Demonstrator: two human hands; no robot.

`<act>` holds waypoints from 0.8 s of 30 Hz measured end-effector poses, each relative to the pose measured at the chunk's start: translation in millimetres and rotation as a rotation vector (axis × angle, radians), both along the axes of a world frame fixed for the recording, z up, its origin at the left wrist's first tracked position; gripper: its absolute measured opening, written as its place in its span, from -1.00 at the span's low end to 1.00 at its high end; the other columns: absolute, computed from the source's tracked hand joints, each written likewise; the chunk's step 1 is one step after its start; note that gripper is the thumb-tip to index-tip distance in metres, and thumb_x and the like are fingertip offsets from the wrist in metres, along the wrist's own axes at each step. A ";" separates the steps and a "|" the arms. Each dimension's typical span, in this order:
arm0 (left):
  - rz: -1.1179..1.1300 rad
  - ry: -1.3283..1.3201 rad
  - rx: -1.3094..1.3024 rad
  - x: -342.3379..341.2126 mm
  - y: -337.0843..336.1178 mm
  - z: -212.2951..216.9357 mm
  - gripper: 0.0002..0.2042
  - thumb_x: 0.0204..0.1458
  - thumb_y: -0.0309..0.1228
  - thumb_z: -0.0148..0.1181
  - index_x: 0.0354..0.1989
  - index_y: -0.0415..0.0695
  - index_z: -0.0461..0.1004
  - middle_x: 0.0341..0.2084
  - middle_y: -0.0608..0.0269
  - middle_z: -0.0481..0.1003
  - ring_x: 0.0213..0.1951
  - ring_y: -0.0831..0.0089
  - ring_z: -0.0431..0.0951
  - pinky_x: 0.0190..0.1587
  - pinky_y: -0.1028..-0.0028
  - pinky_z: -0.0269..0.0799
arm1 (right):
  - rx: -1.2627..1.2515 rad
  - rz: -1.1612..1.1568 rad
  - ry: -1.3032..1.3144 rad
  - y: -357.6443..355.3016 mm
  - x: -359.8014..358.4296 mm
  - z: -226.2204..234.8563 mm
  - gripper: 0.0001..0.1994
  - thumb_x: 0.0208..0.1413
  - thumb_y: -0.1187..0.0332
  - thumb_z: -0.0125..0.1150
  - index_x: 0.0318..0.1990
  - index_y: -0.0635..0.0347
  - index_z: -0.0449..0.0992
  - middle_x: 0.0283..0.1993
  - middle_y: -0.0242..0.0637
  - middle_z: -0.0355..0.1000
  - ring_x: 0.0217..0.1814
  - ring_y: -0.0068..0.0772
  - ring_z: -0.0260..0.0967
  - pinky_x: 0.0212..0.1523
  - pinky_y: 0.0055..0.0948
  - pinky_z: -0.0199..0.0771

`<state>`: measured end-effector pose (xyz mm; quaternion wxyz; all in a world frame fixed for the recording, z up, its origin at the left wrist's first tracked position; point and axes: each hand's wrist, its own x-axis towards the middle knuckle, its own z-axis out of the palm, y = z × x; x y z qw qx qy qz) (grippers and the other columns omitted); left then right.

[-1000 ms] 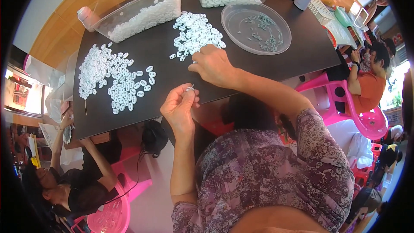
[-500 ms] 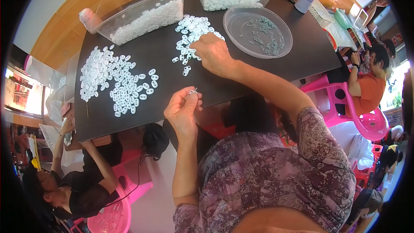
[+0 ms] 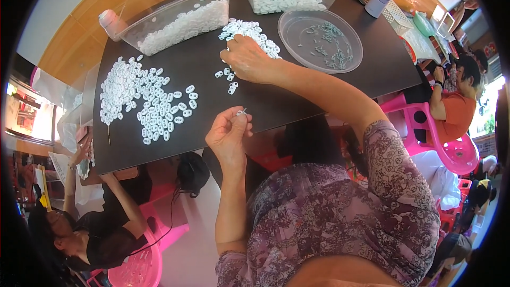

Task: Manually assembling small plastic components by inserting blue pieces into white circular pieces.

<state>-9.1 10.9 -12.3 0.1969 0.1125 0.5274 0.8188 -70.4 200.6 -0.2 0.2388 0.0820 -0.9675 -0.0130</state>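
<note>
My left hand (image 3: pixel 228 135) is closed in a pinch just off the table's near edge. Between its thumb and forefinger sits a small white plastic piece (image 3: pixel 240 113) with a thin greyish bit sticking up. Over the middle pile of small white plastic pieces (image 3: pixel 249 31), my right hand (image 3: pixel 247 61) has its fingers bent down and drawn together; whatever they hold is hidden. A few loose white pieces (image 3: pixel 232 88) lie just below it. At the left spreads a bigger heap of white oval pieces with holes (image 3: pixel 154 103).
A round clear tray (image 3: pixel 287 48) with thin grey-green bits stands right of the middle pile. Two clear bins (image 3: pixel 175 24) of white pieces line the back of the dark table (image 3: pixel 319 95). A lidded purple-grey cup (image 3: pixel 376 3) is at the back right. Other people sit at both sides.
My right hand has shifted left and slightly up across the middle pile, uncovering pieces on its right side. My left hand keeps its pinch on the small white piece.
</note>
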 end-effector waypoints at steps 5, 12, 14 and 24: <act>0.004 0.005 -0.013 0.1 0.1 0.6 -0.88 0.01 -0.57 0.14 -0.30 -0.35 0.47 -0.55 0.13 0.51 -0.58 0.56 0.45 -0.55 0.62 0.38 | -0.156 0.028 0.062 4.6 15.1 8.1 -0.86 -0.25 0.49 0.19 -0.43 0.22 0.47 -0.44 -0.19 0.38 -0.29 -0.12 0.32 -0.28 -0.20 0.34; 0.030 -0.004 -0.041 -0.8 -0.2 2.7 -0.88 -0.01 -0.59 0.14 -0.29 -0.36 0.46 -0.54 0.11 0.51 -0.58 0.53 0.45 -0.56 0.61 0.38 | -1.207 0.051 -0.200 -2.0 54.4 23.8 -0.90 -0.17 0.58 0.17 -0.42 0.33 0.53 -0.44 -0.20 0.48 -0.38 -0.48 0.40 -0.33 -0.50 0.37; 0.032 -0.016 -0.043 -0.3 0.5 4.9 -0.87 -0.01 -0.59 0.14 -0.28 -0.36 0.46 -0.54 0.10 0.51 -0.58 0.52 0.45 -0.56 0.60 0.38 | -1.370 0.063 -0.246 -3.3 65.3 23.7 -0.91 -0.16 0.60 0.17 -0.43 0.34 0.54 -0.46 -0.26 0.48 -0.41 -0.57 0.37 -0.34 -0.56 0.36; 0.081 -0.052 0.026 2.5 7.5 18.5 -0.87 -0.01 -0.60 0.13 -0.27 -0.35 0.44 -0.51 0.12 0.51 -0.55 0.52 0.47 -0.53 0.61 0.40 | -1.398 0.093 -0.282 -26.6 99.6 19.8 -0.86 -0.04 0.55 0.19 -0.27 0.34 0.47 -0.35 -0.36 0.44 -0.30 -0.66 0.36 -0.25 -0.62 0.39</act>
